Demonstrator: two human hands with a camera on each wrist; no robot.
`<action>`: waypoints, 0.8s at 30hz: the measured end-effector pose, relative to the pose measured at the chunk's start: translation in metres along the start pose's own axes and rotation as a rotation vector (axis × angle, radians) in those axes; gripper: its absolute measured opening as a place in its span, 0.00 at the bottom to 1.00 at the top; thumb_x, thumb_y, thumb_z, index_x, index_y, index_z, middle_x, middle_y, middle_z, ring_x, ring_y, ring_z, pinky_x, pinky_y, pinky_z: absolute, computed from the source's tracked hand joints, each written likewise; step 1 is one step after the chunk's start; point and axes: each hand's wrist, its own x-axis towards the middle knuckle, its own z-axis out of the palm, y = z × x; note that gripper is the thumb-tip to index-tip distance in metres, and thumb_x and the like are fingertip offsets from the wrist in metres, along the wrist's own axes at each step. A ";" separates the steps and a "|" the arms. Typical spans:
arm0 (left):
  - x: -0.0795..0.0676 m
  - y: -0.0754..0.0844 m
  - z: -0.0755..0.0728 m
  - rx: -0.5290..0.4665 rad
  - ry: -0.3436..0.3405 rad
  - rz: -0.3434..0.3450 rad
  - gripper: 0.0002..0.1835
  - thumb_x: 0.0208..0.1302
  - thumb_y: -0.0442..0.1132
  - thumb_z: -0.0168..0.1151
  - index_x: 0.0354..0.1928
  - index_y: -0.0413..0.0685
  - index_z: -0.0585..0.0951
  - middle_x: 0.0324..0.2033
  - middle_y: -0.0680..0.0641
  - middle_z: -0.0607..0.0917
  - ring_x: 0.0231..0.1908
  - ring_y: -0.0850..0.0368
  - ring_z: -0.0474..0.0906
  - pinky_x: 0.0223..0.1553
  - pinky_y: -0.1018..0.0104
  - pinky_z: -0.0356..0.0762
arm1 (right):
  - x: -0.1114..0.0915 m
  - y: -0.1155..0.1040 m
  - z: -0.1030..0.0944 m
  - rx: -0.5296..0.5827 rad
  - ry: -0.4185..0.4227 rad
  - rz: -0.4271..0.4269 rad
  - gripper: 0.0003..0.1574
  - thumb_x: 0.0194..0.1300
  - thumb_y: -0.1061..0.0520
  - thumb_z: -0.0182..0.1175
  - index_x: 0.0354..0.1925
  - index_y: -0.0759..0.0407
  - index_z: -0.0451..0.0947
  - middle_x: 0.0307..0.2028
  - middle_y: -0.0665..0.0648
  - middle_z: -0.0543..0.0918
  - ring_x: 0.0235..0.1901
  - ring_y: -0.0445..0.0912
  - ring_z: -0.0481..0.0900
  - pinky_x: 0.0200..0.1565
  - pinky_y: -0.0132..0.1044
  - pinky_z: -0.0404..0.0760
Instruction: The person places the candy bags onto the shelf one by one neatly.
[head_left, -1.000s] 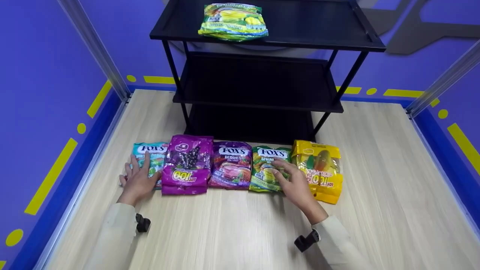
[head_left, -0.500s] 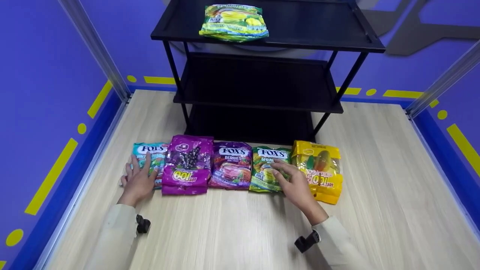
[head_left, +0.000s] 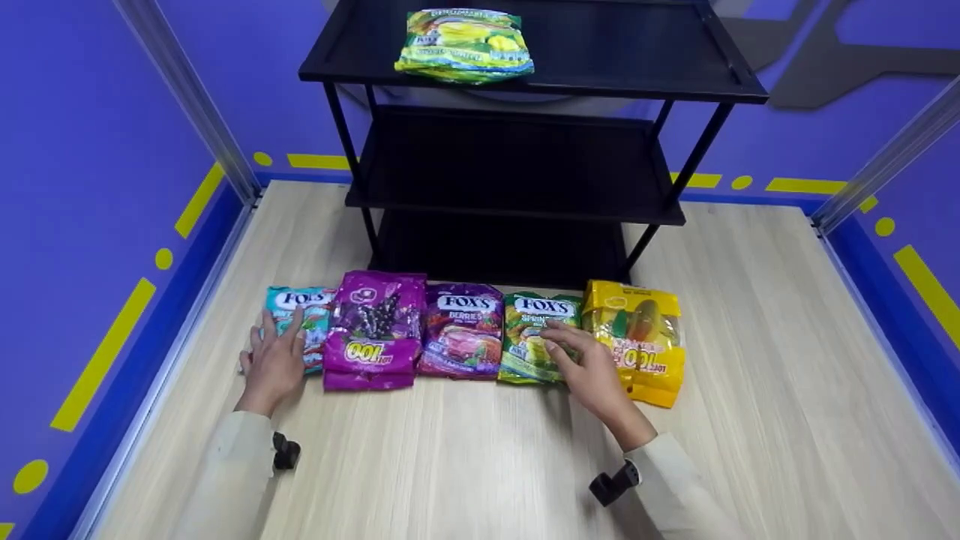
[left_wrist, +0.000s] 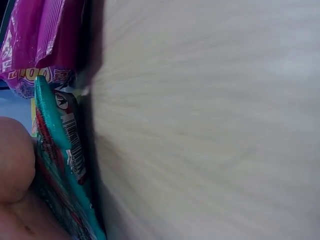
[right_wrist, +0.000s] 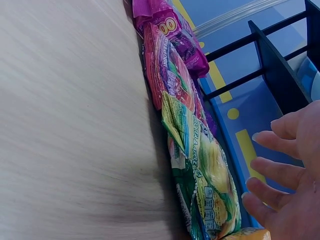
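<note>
Five candy bags lie side by side in a row. My left hand [head_left: 271,371] rests on the teal Fox's bag [head_left: 318,330] at the left end, fingers spread and covering its lower left part. In the left wrist view my thumb lies close against that bag's side [left_wrist: 52,120]. My right hand [head_left: 592,371] is over the green Fox's bag [head_left: 521,349], fingers loosely extended and holding nothing; the right wrist view shows a gap between the fingertips and the bag. Between them lie a purple grape bag [head_left: 375,315] and a dark purple Fox's Berries bag [head_left: 461,334]. A yellow bag [head_left: 664,337] ends the row.
Right behind the row stands a black three-tier rack [head_left: 517,161]. Another green Fox's bag [head_left: 465,45] lies on its top tier, toward the left. Blue walls [head_left: 90,150] with yellow marks enclose the pale wooden tabletop [head_left: 465,465].
My left thumb has drawn in from the purple bag toward the fingers, uncovering more of the teal bag. The right hand and the row of bags stay practically in place.
</note>
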 end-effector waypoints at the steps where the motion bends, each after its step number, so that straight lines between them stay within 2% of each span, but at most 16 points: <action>1: 0.000 0.000 0.000 0.003 0.004 -0.001 0.29 0.78 0.50 0.27 0.77 0.56 0.44 0.73 0.31 0.29 0.71 0.23 0.27 0.62 0.20 0.30 | 0.000 0.000 0.000 -0.002 -0.002 -0.001 0.16 0.72 0.51 0.55 0.51 0.53 0.83 0.63 0.53 0.76 0.67 0.52 0.69 0.71 0.53 0.62; 24: -0.002 0.000 -0.014 -0.040 0.057 -0.019 0.28 0.78 0.51 0.28 0.77 0.59 0.47 0.75 0.35 0.33 0.72 0.26 0.30 0.62 0.19 0.28 | 0.001 0.000 0.000 0.004 -0.004 0.002 0.15 0.71 0.52 0.55 0.50 0.53 0.83 0.62 0.54 0.77 0.66 0.52 0.69 0.71 0.52 0.63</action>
